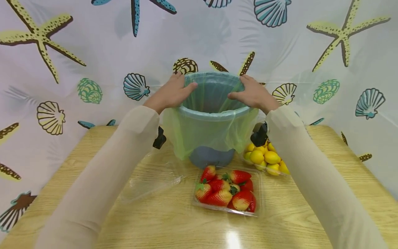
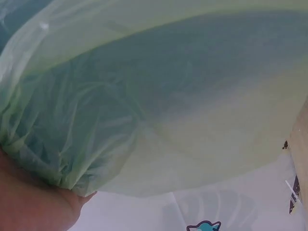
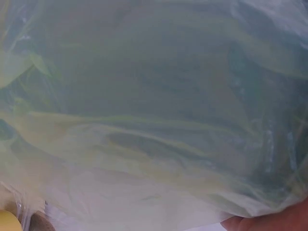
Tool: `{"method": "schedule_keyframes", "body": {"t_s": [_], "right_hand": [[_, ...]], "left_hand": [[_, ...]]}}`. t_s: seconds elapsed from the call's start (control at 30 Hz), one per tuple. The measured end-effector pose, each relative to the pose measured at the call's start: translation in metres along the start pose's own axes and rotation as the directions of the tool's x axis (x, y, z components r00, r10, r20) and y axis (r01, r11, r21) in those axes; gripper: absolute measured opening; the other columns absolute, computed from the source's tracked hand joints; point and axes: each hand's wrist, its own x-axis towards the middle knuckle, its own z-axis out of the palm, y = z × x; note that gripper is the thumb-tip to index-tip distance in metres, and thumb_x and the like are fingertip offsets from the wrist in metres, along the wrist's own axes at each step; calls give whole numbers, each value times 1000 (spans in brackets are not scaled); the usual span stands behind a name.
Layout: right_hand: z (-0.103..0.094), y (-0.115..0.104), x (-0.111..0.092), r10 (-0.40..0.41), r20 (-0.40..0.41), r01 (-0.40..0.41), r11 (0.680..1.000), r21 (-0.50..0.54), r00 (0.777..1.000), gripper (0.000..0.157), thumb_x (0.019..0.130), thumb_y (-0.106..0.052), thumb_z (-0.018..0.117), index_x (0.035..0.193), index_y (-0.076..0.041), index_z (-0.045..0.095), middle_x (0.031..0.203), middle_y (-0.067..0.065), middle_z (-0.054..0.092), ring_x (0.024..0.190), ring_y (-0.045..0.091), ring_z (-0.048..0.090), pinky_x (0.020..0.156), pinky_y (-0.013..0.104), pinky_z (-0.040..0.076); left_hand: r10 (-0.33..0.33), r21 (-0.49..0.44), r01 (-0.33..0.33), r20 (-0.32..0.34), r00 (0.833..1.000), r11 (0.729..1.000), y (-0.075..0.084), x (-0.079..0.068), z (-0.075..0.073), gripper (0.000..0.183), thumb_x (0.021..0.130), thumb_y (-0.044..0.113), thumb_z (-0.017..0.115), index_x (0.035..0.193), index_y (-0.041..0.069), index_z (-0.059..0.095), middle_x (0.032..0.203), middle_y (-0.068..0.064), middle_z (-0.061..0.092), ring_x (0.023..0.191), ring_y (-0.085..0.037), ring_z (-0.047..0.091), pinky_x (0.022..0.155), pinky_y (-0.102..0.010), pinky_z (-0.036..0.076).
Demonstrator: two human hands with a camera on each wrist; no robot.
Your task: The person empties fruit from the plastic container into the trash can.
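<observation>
A blue-grey trash bin (image 1: 211, 157) stands at the back of the table. Its mouth is lined with a thin, see-through yellow-green garbage bag (image 1: 203, 133), folded out over the rim and hanging down the outside. My left hand (image 1: 175, 90) grips the bag and rim on the left, thumb over the inside edge. On the opposite side my right hand (image 1: 253, 93) holds them in the same way. In the left wrist view the bag (image 2: 96, 125) bunches up beside the hand; in the right wrist view bag film (image 3: 144, 159) fills most of the picture.
In front of the bin lies a clear plastic tray of strawberries (image 1: 228, 190). Lemons (image 1: 264, 157) in another clear tray sit at right, partly behind the right forearm. A clear plastic sheet or lid (image 1: 155, 176) rests on the wooden table (image 1: 149, 224) at left. A patterned curtain (image 1: 217, 38) hangs behind.
</observation>
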Motion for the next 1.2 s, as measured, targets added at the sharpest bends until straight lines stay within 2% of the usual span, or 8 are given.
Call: {"method": "schedule_keyframes", "body": {"t_s": [0.2, 0.37, 0.5, 0.83, 1.03, 1.2], "right_hand": [[0, 2, -3, 10, 2, -10, 994, 108, 1000, 79, 97, -48, 42, 154, -7, 4, 161, 10, -3, 149, 29, 0, 120, 49, 8], [1, 7, -9, 8, 10, -10, 973, 231, 1000, 77, 98, -53, 35, 155, -14, 1, 161, 4, -9, 149, 25, -5, 120, 49, 4], [3, 14, -16, -24, 17, 18, 958, 285, 1000, 75, 100, -53, 30, 155, -15, -3, 161, 5, -11, 149, 24, -8, 120, 48, 3], [5, 32, -51, -72, 45, 55, 951, 305, 996, 75, 101, -51, 28, 153, -16, -13, 160, 5, -15, 148, 27, -11, 118, 54, 0], [8, 41, -76, -131, 43, 115, 956, 271, 990, 73, 103, -40, 33, 153, -11, -11, 160, 15, -4, 147, 38, 3, 116, 57, 11], [18, 50, -106, -140, 49, 125, 965, 233, 989, 75, 101, -36, 42, 154, -10, -5, 160, 18, 4, 145, 41, 11, 113, 60, 18]], "left_hand": [[-47, 85, 42, 67, 997, 996, 3, 8, -2, 70, 103, 44, 19, 150, -6, 5, 158, -23, -6, 147, -34, -8, 120, -46, 1], [-62, 106, 54, 78, 995, 993, 5, 10, 0, 69, 104, 43, 20, 150, -7, 6, 158, -24, -6, 147, -34, -8, 120, -46, 1], [-57, 117, 47, 82, 995, 992, 6, 10, 1, 71, 104, 42, 21, 150, -9, 4, 157, -25, -9, 147, -35, -9, 120, -45, 0], [-84, 130, 71, 99, 992, 989, 9, 8, -3, 72, 103, 43, 20, 150, -8, -1, 157, -24, -11, 147, -34, -12, 120, -45, 0], [-102, 111, 91, 92, 991, 990, 7, 9, -1, 73, 103, 45, 20, 150, -6, -3, 158, -22, -12, 147, -34, -11, 120, -46, 1], [-100, 102, 92, 79, 992, 991, 6, 8, 1, 74, 102, 46, 20, 150, -5, -5, 158, -21, -13, 147, -33, -12, 120, -46, 1]]}}
